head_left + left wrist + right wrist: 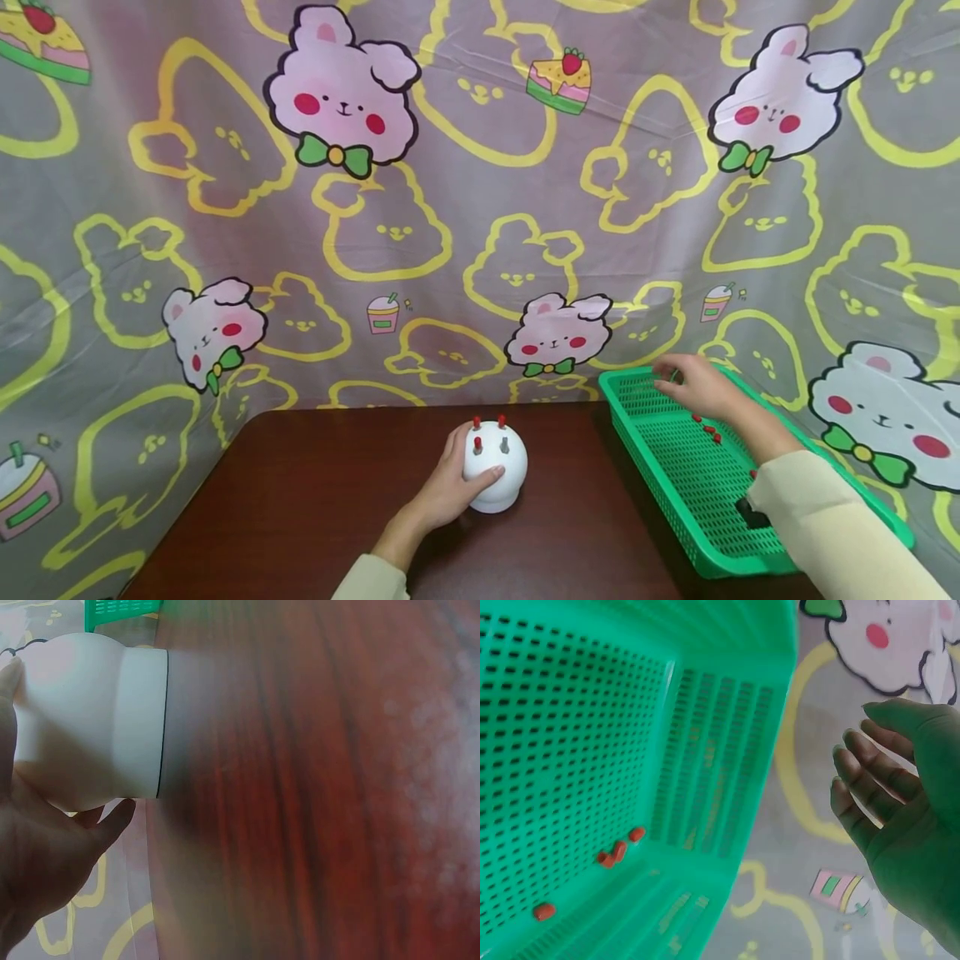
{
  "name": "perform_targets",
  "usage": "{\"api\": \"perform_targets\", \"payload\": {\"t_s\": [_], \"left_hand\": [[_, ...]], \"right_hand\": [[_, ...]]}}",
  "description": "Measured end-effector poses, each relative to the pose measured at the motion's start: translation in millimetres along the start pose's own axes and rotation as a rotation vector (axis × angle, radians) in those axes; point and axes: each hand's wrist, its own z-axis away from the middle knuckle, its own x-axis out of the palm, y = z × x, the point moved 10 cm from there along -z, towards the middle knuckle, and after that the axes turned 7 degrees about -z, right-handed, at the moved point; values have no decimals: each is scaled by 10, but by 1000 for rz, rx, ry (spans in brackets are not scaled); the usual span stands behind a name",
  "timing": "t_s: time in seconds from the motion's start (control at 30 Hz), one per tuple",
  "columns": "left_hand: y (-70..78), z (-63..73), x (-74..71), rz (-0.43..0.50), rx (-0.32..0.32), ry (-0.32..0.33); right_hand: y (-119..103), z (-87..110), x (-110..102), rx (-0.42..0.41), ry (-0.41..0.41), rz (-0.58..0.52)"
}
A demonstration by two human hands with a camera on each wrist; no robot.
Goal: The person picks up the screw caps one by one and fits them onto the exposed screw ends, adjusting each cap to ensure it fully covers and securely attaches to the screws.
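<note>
My left hand (447, 487) grips a white ball-shaped piece (491, 479) with a flat round base that stands on the table. Its thumb lies across the front and the fingers go round the left side. Small metal posts stick up from its top; three carry red caps, and one post (505, 446) is bare grey. In the left wrist view the base (140, 720) meets the tabletop. Over the far part of the green basket (660, 471), my right hand (697, 387) hovers with relaxed, bent fingers. Nothing shows between those fingers (870, 776) in the right wrist view.
Several loose red caps (708, 430) lie on the basket's floor along its far side. A black object (752, 513) lies in the near part, partly hidden by the right sleeve. The dark wooden table (300, 500) ends at a patterned curtain (465, 208).
</note>
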Motion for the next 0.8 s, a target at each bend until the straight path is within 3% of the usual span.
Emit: {"api": "perform_targets", "payload": {"t_s": [0.23, 0.8], "left_hand": [[-2, 8, -3, -4, -5, 0], [12, 19, -33, -2, -5, 7]], "right_hand": [[369, 110, -35, 47, 6, 8], [872, 290, 109, 203, -161, 50]]}}
